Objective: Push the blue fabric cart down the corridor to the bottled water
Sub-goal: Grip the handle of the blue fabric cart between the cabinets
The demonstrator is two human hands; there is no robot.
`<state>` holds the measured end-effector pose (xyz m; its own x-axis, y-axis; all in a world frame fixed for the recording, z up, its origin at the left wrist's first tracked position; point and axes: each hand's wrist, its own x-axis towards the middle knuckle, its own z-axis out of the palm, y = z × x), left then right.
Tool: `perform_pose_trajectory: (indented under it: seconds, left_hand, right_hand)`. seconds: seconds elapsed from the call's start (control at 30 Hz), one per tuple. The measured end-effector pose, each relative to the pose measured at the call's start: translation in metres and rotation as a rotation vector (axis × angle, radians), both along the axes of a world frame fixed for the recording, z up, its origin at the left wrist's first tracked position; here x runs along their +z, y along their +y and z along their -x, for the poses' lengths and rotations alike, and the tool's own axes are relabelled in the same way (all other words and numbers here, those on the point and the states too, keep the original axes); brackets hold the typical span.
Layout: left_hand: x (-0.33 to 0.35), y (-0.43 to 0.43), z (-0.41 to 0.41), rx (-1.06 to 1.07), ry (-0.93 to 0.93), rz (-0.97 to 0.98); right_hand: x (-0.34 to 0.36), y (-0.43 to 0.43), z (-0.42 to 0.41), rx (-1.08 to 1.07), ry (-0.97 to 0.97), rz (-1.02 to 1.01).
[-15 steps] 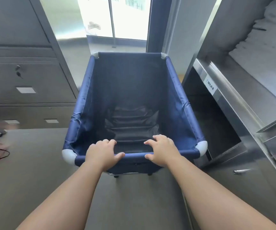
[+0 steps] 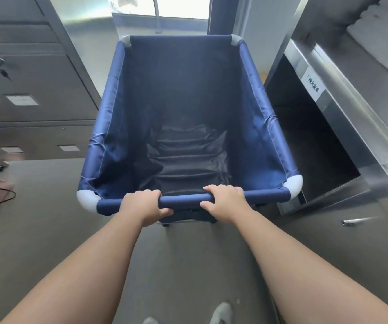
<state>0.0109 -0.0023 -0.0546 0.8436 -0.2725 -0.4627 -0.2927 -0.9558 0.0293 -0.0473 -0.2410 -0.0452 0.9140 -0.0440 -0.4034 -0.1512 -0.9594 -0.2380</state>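
Blue fabric cart (image 2: 188, 108), empty: left hand (image 2: 141, 204) and right hand (image 2: 225, 202) each wrapping a closed grip around near rail (image 2: 183, 199); steel cabinets (image 2: 342, 113) lying right of the grip.

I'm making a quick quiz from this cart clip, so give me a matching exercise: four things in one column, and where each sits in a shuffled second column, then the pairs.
Things:
1. left hand
2. right hand
3. metal cabinet
4. shoe

Places:
A. on the floor at the bottom edge of the view
B. gripping the cart rail, nearer its right corner
C. left of the cart
D. gripping the cart rail, nearer its left corner

Pairs: 1-D, 2-B, 3-C, 4-A
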Motion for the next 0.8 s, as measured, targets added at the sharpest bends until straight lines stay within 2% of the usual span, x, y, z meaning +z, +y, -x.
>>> perform_pose_trajectory:
  seconds: [0.2,0.4,0.53,0.8]
  left_hand:
    - [-0.009,0.002,0.000,-0.029,-0.078,-0.001]
    - [-0.005,0.010,-0.012,0.081,0.072,0.139]
    - [-0.007,0.012,-0.005,0.068,-0.021,0.049]
    - [-0.005,0.013,0.014,0.073,-0.021,0.027]
  right_hand:
    - [-0.009,0.003,0.002,0.042,-0.051,0.082]
    - [-0.014,0.001,0.004,0.080,-0.112,0.117]
    - [-0.018,0.001,0.006,0.078,-0.135,0.121]
    - [-0.020,0.003,0.019,0.058,-0.138,0.106]
